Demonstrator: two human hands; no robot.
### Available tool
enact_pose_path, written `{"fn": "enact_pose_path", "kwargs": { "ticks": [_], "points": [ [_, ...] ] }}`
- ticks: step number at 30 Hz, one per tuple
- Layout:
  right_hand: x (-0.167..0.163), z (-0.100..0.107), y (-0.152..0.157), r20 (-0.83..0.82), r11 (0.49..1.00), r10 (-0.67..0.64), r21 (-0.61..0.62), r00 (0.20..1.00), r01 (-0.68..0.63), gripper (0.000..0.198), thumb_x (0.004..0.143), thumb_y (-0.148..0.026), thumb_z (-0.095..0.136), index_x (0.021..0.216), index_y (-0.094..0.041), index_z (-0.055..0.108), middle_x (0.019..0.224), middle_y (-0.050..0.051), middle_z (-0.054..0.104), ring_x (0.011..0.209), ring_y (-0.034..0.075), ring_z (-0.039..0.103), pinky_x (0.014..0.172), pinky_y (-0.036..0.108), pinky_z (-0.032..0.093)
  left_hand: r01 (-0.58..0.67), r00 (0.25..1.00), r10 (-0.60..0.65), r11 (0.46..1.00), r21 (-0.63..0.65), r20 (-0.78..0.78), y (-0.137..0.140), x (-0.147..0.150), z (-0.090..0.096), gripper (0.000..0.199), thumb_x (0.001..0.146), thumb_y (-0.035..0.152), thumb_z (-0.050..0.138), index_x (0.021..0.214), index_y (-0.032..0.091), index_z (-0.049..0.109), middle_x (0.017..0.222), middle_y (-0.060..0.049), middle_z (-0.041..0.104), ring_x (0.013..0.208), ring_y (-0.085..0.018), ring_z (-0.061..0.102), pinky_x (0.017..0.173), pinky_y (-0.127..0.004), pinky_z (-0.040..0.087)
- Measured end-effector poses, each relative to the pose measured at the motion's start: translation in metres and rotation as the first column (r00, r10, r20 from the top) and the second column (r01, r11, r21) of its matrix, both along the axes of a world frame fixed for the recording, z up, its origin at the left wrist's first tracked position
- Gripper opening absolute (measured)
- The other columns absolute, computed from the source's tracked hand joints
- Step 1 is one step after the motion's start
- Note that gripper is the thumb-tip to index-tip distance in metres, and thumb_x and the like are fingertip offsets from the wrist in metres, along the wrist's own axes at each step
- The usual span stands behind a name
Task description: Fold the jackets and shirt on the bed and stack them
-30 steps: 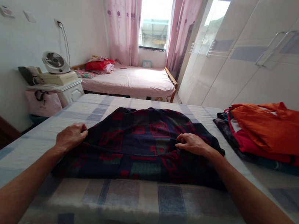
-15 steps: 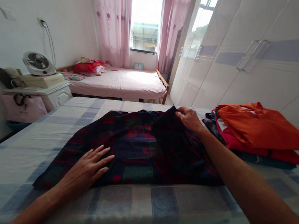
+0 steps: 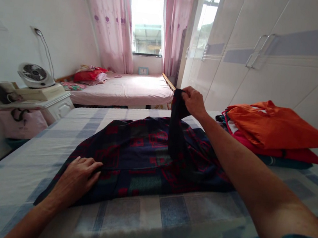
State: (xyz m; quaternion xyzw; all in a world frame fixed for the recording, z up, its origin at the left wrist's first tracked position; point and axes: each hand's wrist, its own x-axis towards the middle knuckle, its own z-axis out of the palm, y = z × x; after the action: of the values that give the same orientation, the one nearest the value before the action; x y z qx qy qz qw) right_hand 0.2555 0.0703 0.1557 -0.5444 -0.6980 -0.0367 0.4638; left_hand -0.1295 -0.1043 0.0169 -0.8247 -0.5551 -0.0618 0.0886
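Observation:
A dark navy garment with red and green block patterns [image 3: 142, 152] lies spread on the checked bed sheet [image 3: 87, 124]. My right hand [image 3: 194, 101] is closed on a narrow black strip of it, held up off the bed so that it hangs down to the rest of the cloth. Whether this strip is a sleeve or an edge, I cannot tell. On the garment's near left part, my left hand [image 3: 77, 180] rests with bent fingers gathered on the cloth. A faint crease runs from these fingers towards the middle.
Folded clothes with an orange shirt [image 3: 276, 125] on top are stacked at the right. Beyond the bed stand a second bed [image 3: 133, 88] and a white wardrobe [image 3: 241, 79]. At the left, a fan [image 3: 35, 74] sits above a pink bag [image 3: 22, 121].
My right hand has lifted the garment's black part higher off the bed. My left hand has moved left and nearer to me, its spread fingers now curled. The view has shifted slightly.

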Motion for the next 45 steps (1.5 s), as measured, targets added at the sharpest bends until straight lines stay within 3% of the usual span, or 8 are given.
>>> {"fn": "enact_pose_path", "kwargs": {
  "ticks": [8, 13, 19, 25, 29, 34, 39, 45],
  "points": [
    [-0.057, -0.013, -0.054, 0.388, 0.958, 0.244, 0.043, 0.889, -0.282, 0.030, 0.084, -0.024, 0.052, 0.113, -0.019, 0.060, 0.117, 0.010, 0.062, 0.116, 0.027, 0.049, 0.097, 0.043, 0.032, -0.024, 0.998, 0.028, 0.996, -0.089, 0.047, 0.003, -0.028, 0.018, 0.037, 0.084, 0.051, 0.045, 0.074, 0.023, 0.067, 0.080, -0.005, 0.065, 0.081, -0.024, 0.059, 0.079, -0.037, 0.046],
    [0.007, -0.067, -0.107, 0.242, 0.991, 0.103, -0.110, 0.965, -0.078, 0.040, 0.087, -0.032, 0.049, 0.124, -0.017, 0.055, 0.123, 0.012, 0.060, 0.114, 0.027, 0.053, 0.095, 0.043, 0.040, -0.162, 0.949, 0.204, 0.970, -0.182, 0.242, 0.001, -0.072, 0.011, 0.030, 0.073, 0.056, 0.053, 0.073, 0.030, 0.069, 0.081, 0.000, 0.070, 0.084, -0.024, 0.063, 0.082, -0.036, 0.048],
    [0.121, -0.122, -0.179, 0.046, 0.855, -0.275, -0.445, 0.960, 0.267, 0.043, 0.084, -0.049, 0.046, 0.106, -0.018, 0.066, 0.106, 0.010, 0.070, 0.090, 0.025, 0.066, 0.081, 0.038, 0.049, -0.257, 0.603, 0.603, 0.767, -0.588, 0.523, -0.007, -0.095, 0.014, 0.045, 0.050, 0.068, 0.066, 0.077, 0.031, 0.070, 0.080, 0.005, 0.074, 0.079, -0.025, 0.067, 0.067, -0.031, 0.054],
    [0.135, -0.144, -0.210, 0.114, 0.822, -0.154, -0.536, 0.981, 0.191, 0.050, 0.079, -0.062, 0.045, 0.094, -0.023, 0.071, 0.104, 0.008, 0.069, 0.101, 0.029, 0.061, 0.088, 0.042, 0.045, -0.244, 0.308, 0.618, 0.786, -0.568, 0.723, -0.035, -0.069, 0.035, 0.066, 0.057, 0.066, 0.068, 0.106, 0.022, 0.065, 0.092, 0.001, 0.074, 0.093, -0.023, 0.065, 0.081, -0.030, 0.053],
    [0.127, -0.152, -0.212, 0.177, 0.877, -0.205, -0.403, 0.963, 0.261, 0.052, 0.078, -0.067, 0.044, 0.092, -0.023, 0.069, 0.103, 0.010, 0.066, 0.102, 0.029, 0.058, 0.090, 0.044, 0.043, -0.181, 0.359, 0.640, 0.762, -0.622, 0.679, -0.046, -0.064, 0.031, 0.058, 0.065, 0.059, 0.067, 0.105, 0.017, 0.066, 0.092, -0.002, 0.074, 0.089, -0.024, 0.066, 0.079, -0.031, 0.053],
    [0.123, -0.161, -0.208, 0.219, 0.843, -0.220, -0.448, 0.951, 0.298, 0.051, 0.075, -0.066, 0.046, 0.085, -0.021, 0.067, 0.096, 0.010, 0.067, 0.095, 0.030, 0.059, 0.087, 0.046, 0.043, -0.117, 0.411, 0.601, 0.780, -0.614, 0.685, -0.051, -0.068, 0.019, 0.053, 0.071, 0.057, 0.061, 0.105, 0.017, 0.064, 0.099, -0.002, 0.073, 0.093, -0.023, 0.065, 0.084, -0.030, 0.051],
    [0.114, -0.149, -0.205, 0.068, 0.875, -0.274, -0.397, 0.959, 0.278, 0.039, 0.081, -0.057, 0.045, 0.086, -0.023, 0.065, 0.085, 0.005, 0.068, 0.079, 0.024, 0.062, 0.070, 0.035, 0.045, -0.338, 0.519, 0.546, 0.838, -0.428, 0.657, -0.051, -0.068, 0.006, 0.048, 0.074, 0.060, 0.050, 0.099, 0.021, 0.063, 0.096, 0.000, 0.072, 0.088, -0.025, 0.066, 0.080, -0.032, 0.050],
    [0.113, -0.148, -0.200, 0.122, 0.848, -0.283, -0.432, 0.951, 0.308, 0.029, 0.085, -0.048, 0.044, 0.083, -0.026, 0.062, 0.073, 0.005, 0.068, 0.067, 0.024, 0.063, 0.060, 0.034, 0.042, -0.595, 0.677, 0.623, 0.777, -0.206, 0.392, -0.056, -0.062, -0.005, 0.031, 0.083, 0.051, 0.037, 0.092, 0.027, 0.056, 0.084, -0.004, 0.071, 0.084, -0.030, 0.066, 0.070, -0.038, 0.050]
  ]
}}
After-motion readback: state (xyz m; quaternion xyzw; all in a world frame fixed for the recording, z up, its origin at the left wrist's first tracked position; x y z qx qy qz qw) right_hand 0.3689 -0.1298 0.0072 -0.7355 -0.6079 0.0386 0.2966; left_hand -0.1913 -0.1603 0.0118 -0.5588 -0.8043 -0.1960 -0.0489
